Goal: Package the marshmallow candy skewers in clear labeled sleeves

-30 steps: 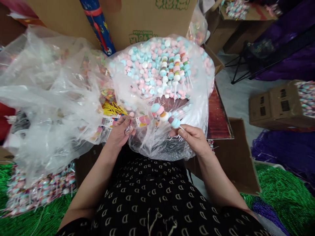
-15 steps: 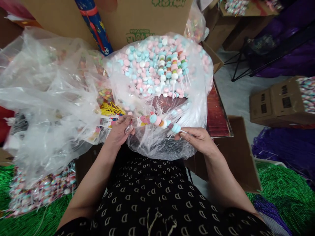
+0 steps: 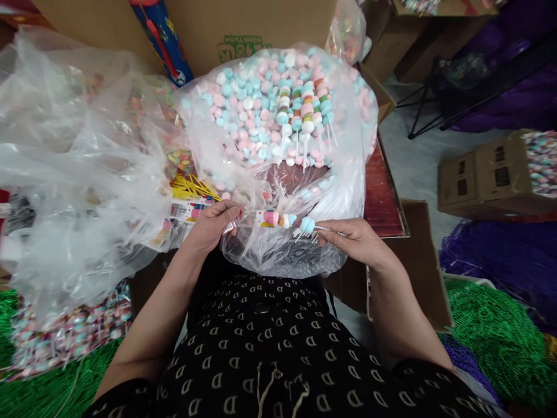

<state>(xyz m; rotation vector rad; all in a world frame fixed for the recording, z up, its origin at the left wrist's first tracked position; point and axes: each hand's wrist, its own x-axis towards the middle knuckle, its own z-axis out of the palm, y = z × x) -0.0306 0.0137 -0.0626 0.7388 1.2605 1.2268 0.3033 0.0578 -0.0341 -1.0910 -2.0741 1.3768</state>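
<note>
My right hand (image 3: 350, 239) pinches the white stick of a candy skewer (image 3: 307, 224) threaded with blue, white and pink marshmallow pieces. At its other end, my left hand (image 3: 216, 225) grips a clear printed wrapper (image 3: 263, 218) between thumb and fingers. The far part of the skewer lies inside the wrapper, while the blue pieces near my right hand stick out. Both are held level above a large clear plastic bag (image 3: 348, 186). Several finished-looking skewers (image 3: 307, 107) rest on the loose marshmallows (image 3: 250, 104) in that bag.
Left of the bag are yellow twist ties (image 3: 191, 187), flat printed wrappers (image 3: 185, 210) and a big cloudy plastic bag (image 3: 87, 174). A cardboard box (image 3: 270, 23) stands behind. Wrapped skewers (image 3: 72, 328) lie at lower left. Green strands (image 3: 496, 331) are at lower right.
The skewer has gone further into the wrapper, so fewer pieces show outside it. It now lies more level between my hands. The view has shifted slightly.
</note>
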